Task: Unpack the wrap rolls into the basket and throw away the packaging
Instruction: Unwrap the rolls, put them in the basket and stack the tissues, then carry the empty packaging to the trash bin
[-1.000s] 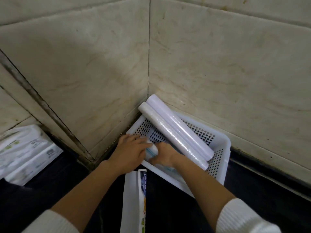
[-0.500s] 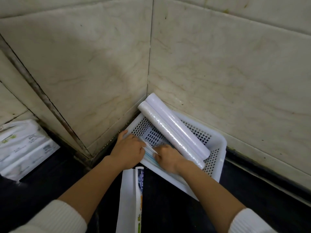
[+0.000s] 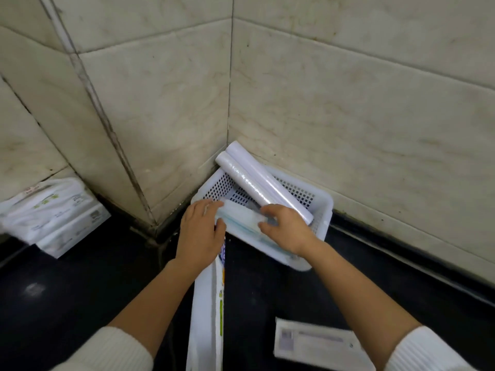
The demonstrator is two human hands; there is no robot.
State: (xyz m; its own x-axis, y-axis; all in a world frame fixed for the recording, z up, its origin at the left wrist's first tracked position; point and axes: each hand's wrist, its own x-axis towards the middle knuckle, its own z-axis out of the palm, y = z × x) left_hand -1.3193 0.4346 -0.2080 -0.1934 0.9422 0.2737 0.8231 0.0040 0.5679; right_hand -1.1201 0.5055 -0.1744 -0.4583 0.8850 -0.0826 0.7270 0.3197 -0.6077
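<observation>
Pale marble-patterned wall tiles [image 3: 348,108] meet in a corner above a dark surface [image 3: 80,285], where a white perforated basket [image 3: 325,210] sits pushed against the walls. Two long wrap rolls [image 3: 261,183] lie side by side across the basket, their far ends propped on its rim in the corner. Both hands work at the basket's near edge — the left hand [image 3: 201,234] and the right hand [image 3: 288,228] each have their grip closed on a soft, pale blue-and-white packet [image 3: 242,219], which is too blurred to identify, held just over the rim. White packaging [image 3: 207,311] with coloured print lies flat on the surface below the left wrist, touching the basket's corner. Near the right forearm rests a printed white card [image 3: 316,341] — its text unreadable. Well apart at far left sits a stack of white plastic-wrapped packs [image 3: 53,212].
</observation>
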